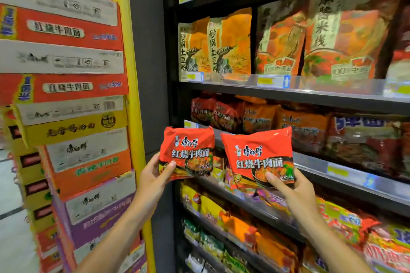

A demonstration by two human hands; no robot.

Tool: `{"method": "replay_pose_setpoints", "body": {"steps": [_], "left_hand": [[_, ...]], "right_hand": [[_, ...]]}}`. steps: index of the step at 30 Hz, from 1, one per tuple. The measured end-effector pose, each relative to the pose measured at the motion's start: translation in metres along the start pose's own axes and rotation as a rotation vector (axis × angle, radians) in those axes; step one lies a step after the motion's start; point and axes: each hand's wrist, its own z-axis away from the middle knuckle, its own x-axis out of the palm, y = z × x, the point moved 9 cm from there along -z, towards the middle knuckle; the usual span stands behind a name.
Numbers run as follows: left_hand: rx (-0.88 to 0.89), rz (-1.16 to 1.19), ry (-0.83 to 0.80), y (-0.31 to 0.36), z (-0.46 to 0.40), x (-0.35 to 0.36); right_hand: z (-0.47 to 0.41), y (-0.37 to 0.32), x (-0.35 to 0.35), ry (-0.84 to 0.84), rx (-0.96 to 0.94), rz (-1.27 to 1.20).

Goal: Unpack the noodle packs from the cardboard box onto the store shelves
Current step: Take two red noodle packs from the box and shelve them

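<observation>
We held two red noodle packs before the shelf [310, 163]: our left hand [153, 175] pinching the left pack [187, 150] by its lower corner, our right hand [288, 188] pinching the right pack [258, 157]. Best slid in upright, labels forward, beside the matching red packs [216, 113].
</observation>
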Motion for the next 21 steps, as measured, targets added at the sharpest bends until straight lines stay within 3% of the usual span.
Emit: {"method": "replay_pose_setpoints", "body": {"steps": [10, 21], "left_hand": [[0.040, 0.065, -0.161, -0.043, -0.176, -0.006], [0.080, 0.074, -0.185, -0.076, -0.284, 0.030]], "right_hand": [[-0.082, 0.003, 0.081, 0.116, -0.012, -0.031], [-0.119, 0.002, 0.102, 0.165, -0.028, -0.019]]}}
